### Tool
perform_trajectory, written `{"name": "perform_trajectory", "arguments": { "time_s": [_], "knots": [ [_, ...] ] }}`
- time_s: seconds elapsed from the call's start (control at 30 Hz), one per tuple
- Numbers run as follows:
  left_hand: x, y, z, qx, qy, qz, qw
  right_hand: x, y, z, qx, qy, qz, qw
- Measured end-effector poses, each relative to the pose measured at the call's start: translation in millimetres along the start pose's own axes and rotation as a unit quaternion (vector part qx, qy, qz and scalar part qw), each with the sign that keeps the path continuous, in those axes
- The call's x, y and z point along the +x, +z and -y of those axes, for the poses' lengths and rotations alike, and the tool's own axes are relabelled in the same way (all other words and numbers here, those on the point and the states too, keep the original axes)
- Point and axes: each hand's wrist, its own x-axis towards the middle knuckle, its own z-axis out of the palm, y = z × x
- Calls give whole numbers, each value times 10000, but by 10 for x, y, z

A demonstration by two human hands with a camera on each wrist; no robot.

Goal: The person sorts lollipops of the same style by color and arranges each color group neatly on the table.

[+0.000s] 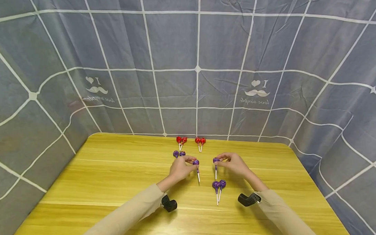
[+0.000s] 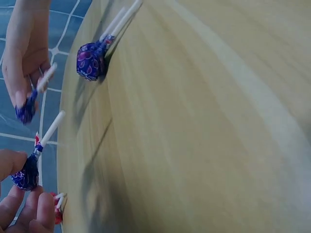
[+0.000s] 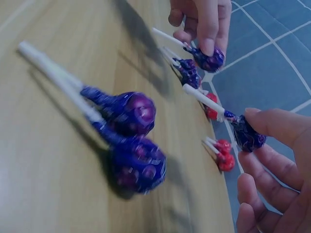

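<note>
My left hand (image 1: 181, 168) pinches a purple-wrapped lollipop (image 2: 26, 175) by its head, the white stick pointing down toward me. Across from it, my right hand (image 1: 234, 164) holds another purple lollipop (image 3: 249, 134) the same way, between thumb and fingers. Both are raised above the wooden table. Below the right hand, two purple lollipops (image 1: 216, 185) lie side by side with their sticks toward me. Just behind the left hand lie two more purple lollipops (image 1: 175, 154), their sticks partly hidden by that hand in the head view.
Two pairs of red lollipops, a left pair (image 1: 179, 139) and a right pair (image 1: 198, 140), lie near the far edge of the wooden table (image 1: 111, 177). A grey curtain (image 1: 175, 44) with white lines hangs behind and around the table. Each wrist wears a black device.
</note>
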Motion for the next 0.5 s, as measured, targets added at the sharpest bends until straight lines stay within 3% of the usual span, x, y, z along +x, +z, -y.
{"name": "perform_trajectory", "arguments": {
  "time_s": [0.23, 0.5],
  "knots": [
    [127, 60, -51, 16, -132, -130, 9998, 184, 60, 63, -172, 71, -1, 9998],
    [285, 105, -5, 119, -400, -351, 9985, 380, 148, 108, -168, 105, -5, 9998]
  ]
}}
